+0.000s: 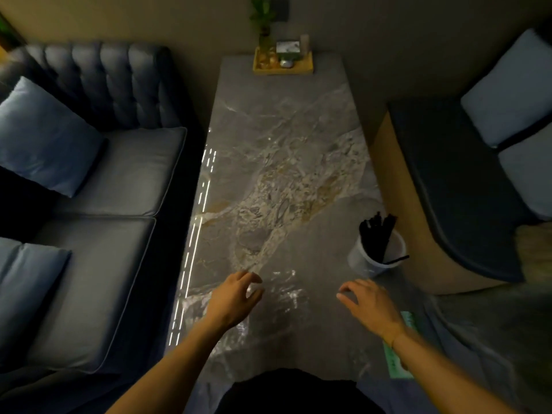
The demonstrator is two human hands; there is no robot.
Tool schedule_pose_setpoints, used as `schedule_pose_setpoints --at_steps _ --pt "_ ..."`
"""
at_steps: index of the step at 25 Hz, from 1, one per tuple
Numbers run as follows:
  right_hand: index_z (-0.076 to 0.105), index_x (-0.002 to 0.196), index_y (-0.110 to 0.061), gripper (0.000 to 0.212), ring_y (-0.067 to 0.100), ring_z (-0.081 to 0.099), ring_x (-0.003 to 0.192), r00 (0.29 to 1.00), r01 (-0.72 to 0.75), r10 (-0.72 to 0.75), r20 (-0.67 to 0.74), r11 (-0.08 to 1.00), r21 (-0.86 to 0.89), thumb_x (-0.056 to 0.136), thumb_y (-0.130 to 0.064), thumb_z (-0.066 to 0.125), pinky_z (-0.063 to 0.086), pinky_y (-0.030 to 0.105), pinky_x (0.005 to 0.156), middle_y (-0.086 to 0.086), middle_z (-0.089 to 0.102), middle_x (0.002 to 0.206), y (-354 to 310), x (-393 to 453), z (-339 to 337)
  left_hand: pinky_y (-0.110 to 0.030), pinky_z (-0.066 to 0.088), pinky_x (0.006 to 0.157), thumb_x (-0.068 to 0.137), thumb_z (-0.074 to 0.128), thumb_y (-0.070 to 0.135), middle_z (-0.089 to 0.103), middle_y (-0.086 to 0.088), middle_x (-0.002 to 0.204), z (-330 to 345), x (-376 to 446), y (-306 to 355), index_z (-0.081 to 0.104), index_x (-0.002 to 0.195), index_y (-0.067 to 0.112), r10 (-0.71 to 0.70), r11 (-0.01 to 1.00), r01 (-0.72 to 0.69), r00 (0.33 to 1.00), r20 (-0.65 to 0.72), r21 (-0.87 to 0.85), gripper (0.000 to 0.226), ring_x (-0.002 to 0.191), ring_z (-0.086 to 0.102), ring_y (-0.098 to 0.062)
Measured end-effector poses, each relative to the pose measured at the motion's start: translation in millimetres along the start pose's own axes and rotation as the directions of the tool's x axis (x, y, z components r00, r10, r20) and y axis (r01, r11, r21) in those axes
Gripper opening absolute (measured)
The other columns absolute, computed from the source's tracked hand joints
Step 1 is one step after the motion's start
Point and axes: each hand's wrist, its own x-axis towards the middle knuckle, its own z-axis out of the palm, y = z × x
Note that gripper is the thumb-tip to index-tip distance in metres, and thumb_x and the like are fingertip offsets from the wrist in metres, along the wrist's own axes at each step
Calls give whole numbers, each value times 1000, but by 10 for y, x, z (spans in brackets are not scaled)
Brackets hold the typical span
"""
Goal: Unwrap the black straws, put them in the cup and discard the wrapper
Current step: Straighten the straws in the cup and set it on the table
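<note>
A white cup (377, 256) stands near the right edge of the marble table (286, 162). Several black straws (377, 236) stick up out of it, and one leans over its right rim. A clear crinkled plastic wrapper (285, 289) lies flat on the table between my hands. My left hand (236, 297) hovers at the wrapper's left end with fingers curled and apart, fingertips at or just above the plastic. My right hand (366, 300) is spread open to the right of the wrapper, just below the cup, holding nothing.
A wooden tray (283, 64) with a plant and small items sits at the table's far end. A blue sofa (89, 186) with cushions runs along the left. A dark bench (457, 186) stands on the right. A green paper (397, 354) lies at the table's near right corner.
</note>
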Motion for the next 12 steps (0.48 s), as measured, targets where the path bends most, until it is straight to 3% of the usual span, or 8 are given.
schedule_pose_setpoints --at_steps 2,6,9,12 --pt "64 109 -26 29 20 56 110 998 -5 9 61 998 -58 94 -47 50 46 39 91 -3 66 114 279 -141 -143 -34 51 87 91 52 51 60 3 124 92 110 309 60 119 30 73 993 -81 992 102 81 35 112 60 -20" --pt "62 112 -28 32 19 54 113 998 -37 42 52 995 -94 91 -49 51 44 34 92 -4 64 117 847 -323 -408 -33 49 90 90 46 58 57 4 131 291 295 811 55 126 32 155 954 -211 955 253 214 44 117 57 -20" --pt "62 114 -27 37 20 55 111 998 -67 67 -1 998 7 86 -50 60 46 35 92 -1 65 118 1189 -307 -631 -34 49 90 88 45 63 55 4 132 325 454 1090 52 128 34 126 942 -204 952 280 268 50 118 56 -18" --pt "58 124 -25 54 22 52 117 996 -60 68 -60 990 125 79 -52 69 44 30 93 1 61 125 1367 -217 -822 -36 49 92 85 47 68 53 4 136 269 614 1349 46 134 35 114 923 -209 950 290 322 59 121 54 -18"
